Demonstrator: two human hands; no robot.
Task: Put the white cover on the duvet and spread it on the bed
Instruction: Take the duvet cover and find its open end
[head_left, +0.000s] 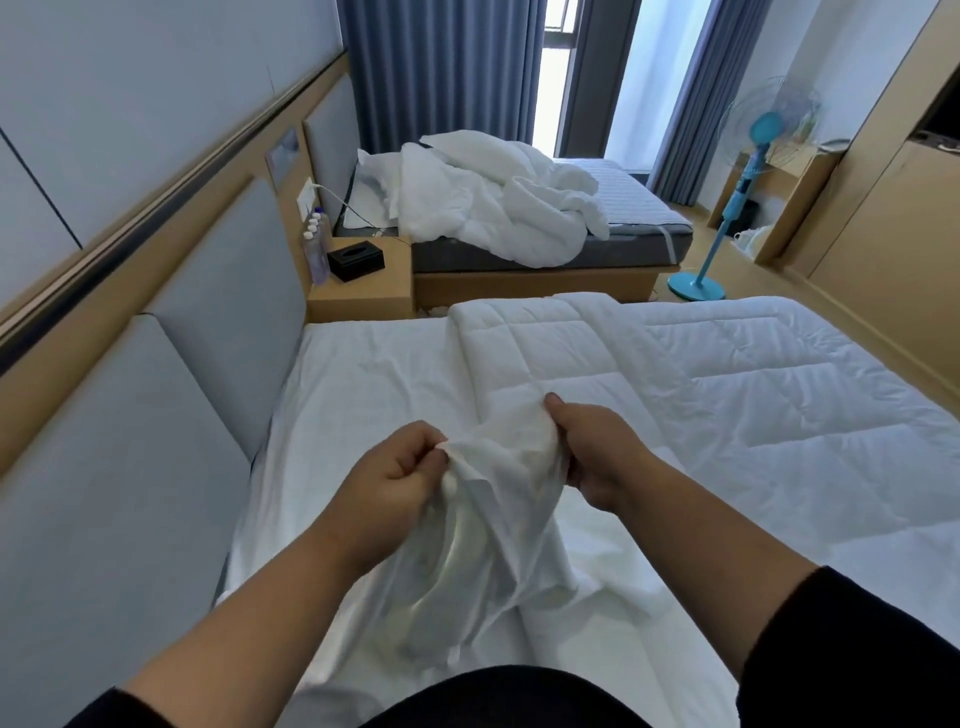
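Hands grip cover — duvet on bed | fan

1. The left hand has its fingertips buried in the bunched white cover.
2. The right hand hides its fingers behind that fabric.
3. The duvet is cut off at 3 o'clock.
4. At 10 o'clock, the bottles carry labels too small to read.

White cover bunched, lifted; quilted duvet flat on bed.
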